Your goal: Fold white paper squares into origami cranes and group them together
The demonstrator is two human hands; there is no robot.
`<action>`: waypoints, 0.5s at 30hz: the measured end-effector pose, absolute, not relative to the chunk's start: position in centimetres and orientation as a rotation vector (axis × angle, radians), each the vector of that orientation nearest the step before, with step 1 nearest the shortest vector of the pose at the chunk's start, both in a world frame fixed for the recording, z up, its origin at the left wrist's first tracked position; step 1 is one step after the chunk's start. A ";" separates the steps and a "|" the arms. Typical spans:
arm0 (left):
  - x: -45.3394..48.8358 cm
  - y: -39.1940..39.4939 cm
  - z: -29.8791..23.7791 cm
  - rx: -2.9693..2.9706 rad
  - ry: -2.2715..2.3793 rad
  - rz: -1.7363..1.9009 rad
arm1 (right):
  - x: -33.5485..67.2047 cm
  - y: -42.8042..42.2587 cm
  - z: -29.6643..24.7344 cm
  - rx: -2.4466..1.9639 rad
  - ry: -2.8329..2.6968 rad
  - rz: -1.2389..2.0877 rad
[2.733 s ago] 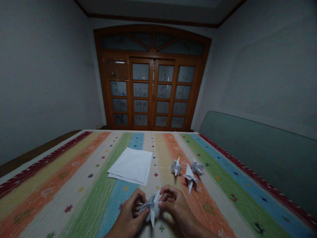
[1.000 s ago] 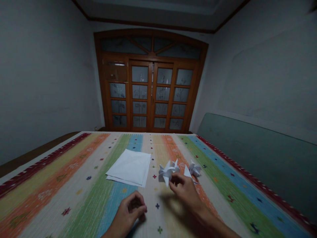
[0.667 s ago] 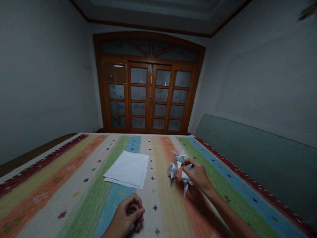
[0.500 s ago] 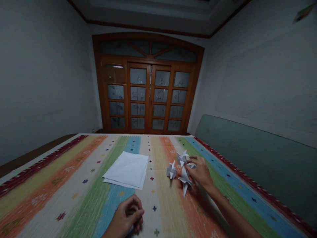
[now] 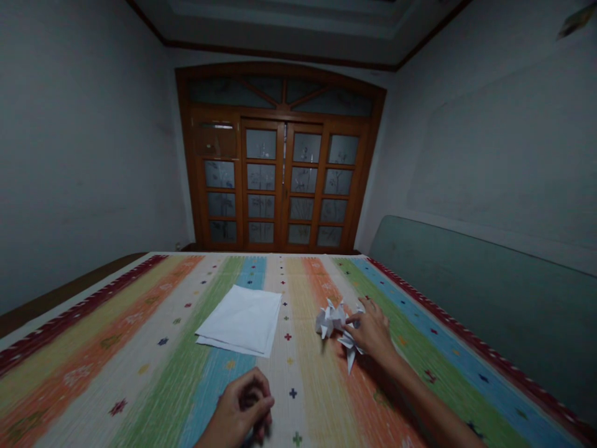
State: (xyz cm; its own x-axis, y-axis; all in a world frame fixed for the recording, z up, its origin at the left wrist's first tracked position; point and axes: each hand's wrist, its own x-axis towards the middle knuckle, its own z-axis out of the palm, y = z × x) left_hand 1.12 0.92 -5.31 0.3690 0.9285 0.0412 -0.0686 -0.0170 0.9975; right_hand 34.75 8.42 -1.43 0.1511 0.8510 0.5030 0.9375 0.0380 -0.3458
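The right hand lay at the right of centre on the striped woven cover, its fingers spread and reaching left over a small group of folded white paper stars. Those crumpled-looking, spiky origami pieces sat close together, touching one another, with a pointed paper piece just under the hand and its long tip aiming toward the near side. The fingertips touched the paper, though no clear pinch could be made out at this size.

The left hand rested well apart, at the near edge of the view, with its fingers curled in toward the palm. Whether they hid anything small could not be told.

Between the two hands and further away, a neat stack of white paper sheets lay flat on the cover, left of the paper stars. The cover ran in long stripes of orange, green, blue and cream, dotted with little stitched motifs. Beyond it stood wooden double doors with frosted glass panes, and a grey-green padded panel ran along the right side.
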 end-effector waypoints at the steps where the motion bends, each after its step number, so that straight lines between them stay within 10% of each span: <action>1: 1.1 0.9 -5.3 1.341 0.866 0.975 | 34.8 8.5 -1.5 -1.817 -1.715 -0.179; 15: 1.0 1.2 -6.1 1.363 0.868 0.968 | 34.2 7.5 1.3 -1.767 -1.712 -0.296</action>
